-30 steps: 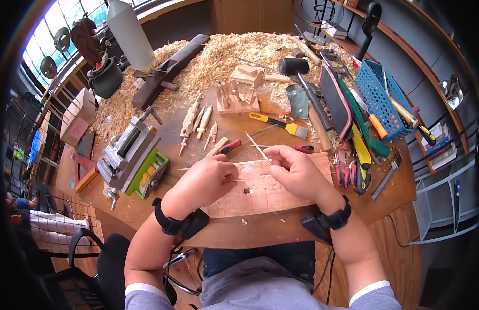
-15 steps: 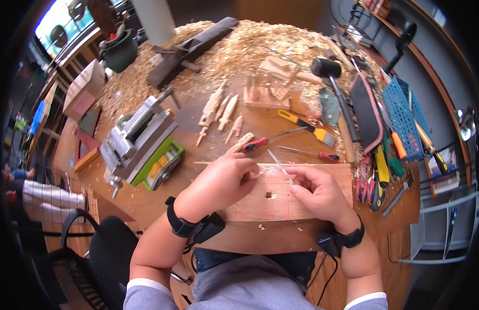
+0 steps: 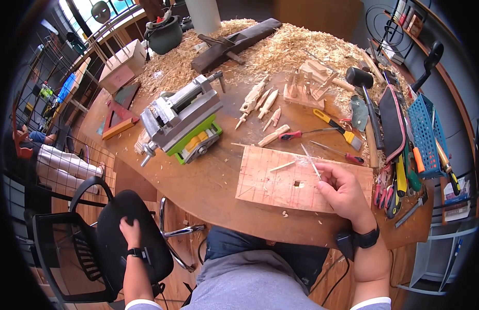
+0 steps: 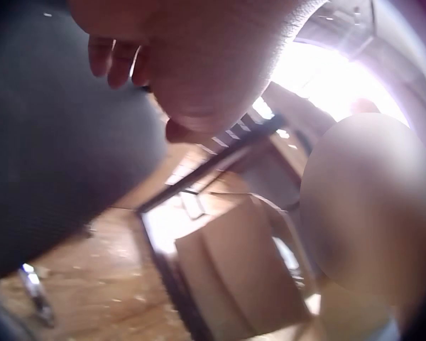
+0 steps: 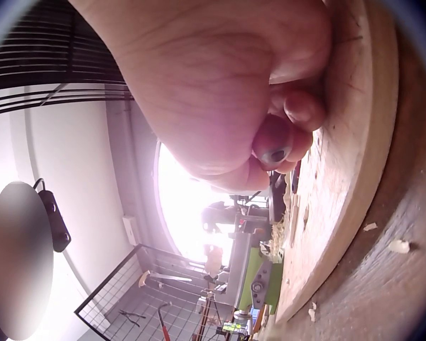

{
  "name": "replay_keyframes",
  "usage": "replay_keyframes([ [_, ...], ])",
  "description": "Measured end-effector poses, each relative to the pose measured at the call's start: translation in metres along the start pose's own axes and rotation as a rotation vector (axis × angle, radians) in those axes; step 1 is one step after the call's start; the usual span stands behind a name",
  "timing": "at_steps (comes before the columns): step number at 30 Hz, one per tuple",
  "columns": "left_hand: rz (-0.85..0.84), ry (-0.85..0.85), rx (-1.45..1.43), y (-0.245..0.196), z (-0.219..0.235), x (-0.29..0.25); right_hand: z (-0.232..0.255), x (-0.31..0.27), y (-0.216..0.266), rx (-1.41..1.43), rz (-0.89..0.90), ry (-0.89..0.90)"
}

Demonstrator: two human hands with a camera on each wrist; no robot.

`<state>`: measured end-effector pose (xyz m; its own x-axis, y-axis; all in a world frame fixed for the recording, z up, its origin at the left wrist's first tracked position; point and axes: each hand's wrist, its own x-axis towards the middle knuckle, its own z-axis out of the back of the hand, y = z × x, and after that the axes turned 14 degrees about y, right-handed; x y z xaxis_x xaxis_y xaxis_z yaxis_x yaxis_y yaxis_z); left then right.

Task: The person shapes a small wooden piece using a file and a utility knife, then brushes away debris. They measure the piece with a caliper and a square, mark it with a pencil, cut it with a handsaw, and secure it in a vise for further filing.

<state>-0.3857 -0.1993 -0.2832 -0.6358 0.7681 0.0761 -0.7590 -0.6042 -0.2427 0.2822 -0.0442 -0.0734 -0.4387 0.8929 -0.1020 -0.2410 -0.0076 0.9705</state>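
My right hand (image 3: 344, 192) rests at the right part of a marked wooden board (image 3: 260, 178) and grips a slim tool with a thin pale blade (image 3: 310, 161). In the right wrist view its round, reddish handle end (image 5: 273, 150) pokes out of the curled fingers. The board has a small square hole (image 3: 298, 184) just left of this hand, and a short thin wood stick (image 3: 283, 166) lies on top. My left hand (image 3: 130, 231) hangs over the black chair seat (image 3: 131, 206), away from the table, with loosely bent fingers and nothing visible in it.
A bench vise (image 3: 185, 113) stands left of the board. Beyond lie carved wooden pieces (image 3: 268, 109), a red-handled screwdriver (image 3: 291, 136) and a yellow-handled brush (image 3: 348, 137). A mallet (image 3: 359, 77) and a blue basket (image 3: 425, 126) are on the right. Wood shavings (image 3: 312, 39) cover the back.
My left hand has left the board and swung down left over the chair; the thin stick now lies on the board. My right hand keeps its hold at the board, while the view has turned left.
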Motion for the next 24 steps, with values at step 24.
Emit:
replay_keyframes([
  [24,0.671,0.527,0.322,-0.074,-0.053,-0.096,0.002,0.002,0.000,-0.095,0.043,0.014],
])
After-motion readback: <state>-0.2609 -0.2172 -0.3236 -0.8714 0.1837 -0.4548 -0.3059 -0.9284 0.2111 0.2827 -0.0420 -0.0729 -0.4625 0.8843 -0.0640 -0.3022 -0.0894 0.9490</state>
